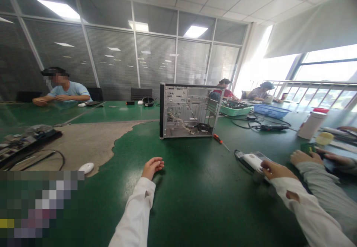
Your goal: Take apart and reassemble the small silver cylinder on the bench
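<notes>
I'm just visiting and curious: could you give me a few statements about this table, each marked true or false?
1. The open computer case has wires inside. True.
2. The left hand is gripping the screwdriver. False: the screwdriver lies on the table by the case, and no tool shows in that hand.
3. The right hand is at the white device. True.
4. The blue basket is left of the green one. False: the blue basket is right of the green basket.
5. The white bottle has a red lid. True.
</notes>
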A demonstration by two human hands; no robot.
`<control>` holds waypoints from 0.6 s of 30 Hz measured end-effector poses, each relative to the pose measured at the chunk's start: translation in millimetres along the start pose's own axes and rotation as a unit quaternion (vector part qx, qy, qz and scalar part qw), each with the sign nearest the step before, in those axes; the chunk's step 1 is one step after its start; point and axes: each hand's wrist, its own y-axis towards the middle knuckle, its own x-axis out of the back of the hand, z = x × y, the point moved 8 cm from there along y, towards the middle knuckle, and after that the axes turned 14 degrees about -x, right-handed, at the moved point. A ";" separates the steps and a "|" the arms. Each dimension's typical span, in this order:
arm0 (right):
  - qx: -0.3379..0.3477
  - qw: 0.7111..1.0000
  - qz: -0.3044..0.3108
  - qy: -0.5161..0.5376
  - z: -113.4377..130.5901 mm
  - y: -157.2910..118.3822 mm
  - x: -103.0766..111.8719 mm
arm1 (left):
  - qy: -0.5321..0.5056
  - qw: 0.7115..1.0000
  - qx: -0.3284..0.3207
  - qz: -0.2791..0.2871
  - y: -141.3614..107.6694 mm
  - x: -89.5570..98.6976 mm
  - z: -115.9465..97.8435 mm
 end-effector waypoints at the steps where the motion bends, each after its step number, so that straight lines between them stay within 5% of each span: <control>1: 0.005 1.000 0.005 -0.004 0.5 0.2 -0.9 | 0.003 1.000 0.000 0.000 -0.3 -0.2 -0.2; 11: 0.003 1.000 0.022 -0.002 -14.3 -4.3 1.8 | 0.011 1.000 -0.008 0.000 -0.7 -0.3 -2.9; 18: -0.019 0.993 0.120 0.010 -48.1 -27.4 -32.1 | 0.020 1.000 -0.003 0.002 0.0 0.1 -1.0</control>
